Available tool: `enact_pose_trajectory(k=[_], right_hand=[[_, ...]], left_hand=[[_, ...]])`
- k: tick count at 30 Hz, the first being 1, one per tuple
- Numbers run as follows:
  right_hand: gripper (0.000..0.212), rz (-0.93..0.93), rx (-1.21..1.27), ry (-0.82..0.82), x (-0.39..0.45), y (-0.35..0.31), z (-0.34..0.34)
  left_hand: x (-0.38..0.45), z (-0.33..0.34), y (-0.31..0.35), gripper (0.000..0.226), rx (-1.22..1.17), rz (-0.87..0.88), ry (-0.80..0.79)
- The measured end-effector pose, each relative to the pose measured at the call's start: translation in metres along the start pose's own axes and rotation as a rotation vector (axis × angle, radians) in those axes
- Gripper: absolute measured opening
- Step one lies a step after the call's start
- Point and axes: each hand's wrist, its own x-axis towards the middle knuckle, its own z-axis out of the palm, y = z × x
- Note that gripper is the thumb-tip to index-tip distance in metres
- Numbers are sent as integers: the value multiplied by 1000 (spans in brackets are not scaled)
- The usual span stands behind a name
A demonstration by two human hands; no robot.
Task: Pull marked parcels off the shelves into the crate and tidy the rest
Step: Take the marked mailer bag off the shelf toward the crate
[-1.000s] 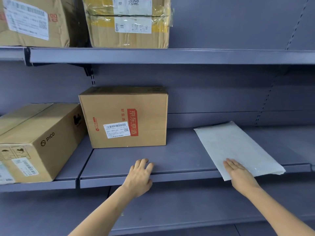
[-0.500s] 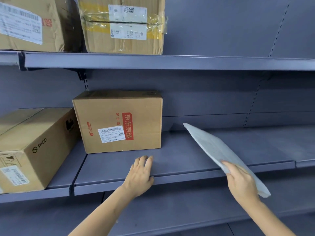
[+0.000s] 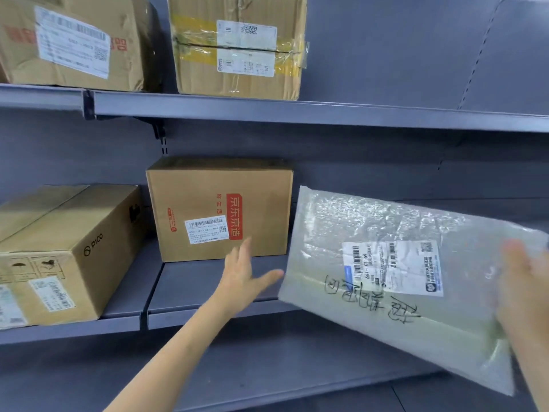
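Observation:
My right hand (image 3: 523,292) holds a flat grey bubble mailer (image 3: 395,281) by its right edge, lifted off the middle shelf (image 3: 214,289) and turned face up. The mailer shows a white shipping label and black handwritten marks. My left hand (image 3: 246,275) is open in the air above the shelf, its fingers reaching toward the mailer's left edge without touching it. A cardboard box with a red printed band (image 3: 219,209) stands on the shelf just behind my left hand. No crate is in view.
A larger PICO cardboard box (image 3: 65,251) lies at the left of the middle shelf. Two taped cardboard boxes (image 3: 237,46) (image 3: 71,40) stand on the upper shelf (image 3: 297,111). A lower shelf (image 3: 267,361) runs beneath the mailer.
My right hand has lifted the mailer off the shelf and flipped it, so its label and handwriting now face me. My left hand has left the shelf edge and risen toward the mailer.

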Motion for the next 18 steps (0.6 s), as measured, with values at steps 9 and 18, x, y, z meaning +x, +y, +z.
enact_pose_trajectory(k=[9,18], right_hand=[[24,168,297,-137,-55,-14,28],[69,-249,-490,-530,-90,-13,34]], left_hand=[[-16,-33,23,50,-688,-188,-377],[-37,-59,-2,31,-552,-132,-244]])
